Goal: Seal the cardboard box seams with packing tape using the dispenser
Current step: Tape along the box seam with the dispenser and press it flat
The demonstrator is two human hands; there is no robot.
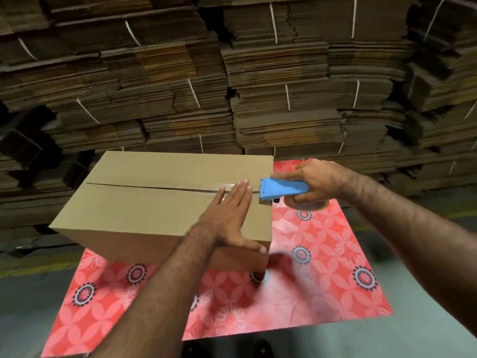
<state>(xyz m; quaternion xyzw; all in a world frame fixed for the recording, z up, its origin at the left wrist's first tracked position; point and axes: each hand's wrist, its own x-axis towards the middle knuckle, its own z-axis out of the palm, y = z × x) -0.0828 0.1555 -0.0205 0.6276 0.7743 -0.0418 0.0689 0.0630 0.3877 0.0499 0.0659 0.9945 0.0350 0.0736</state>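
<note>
brown cardboard box [154, 202], flaps closed, centre seam [154, 187] showing

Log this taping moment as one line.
left hand flat on box seam | right hand gripping blue dispenser at right edge | seam mostly untaped

Box [165, 202] fills cloth's [322, 254] left; right side open (cardboard stacks [232, 86] wall off rear).
</note>
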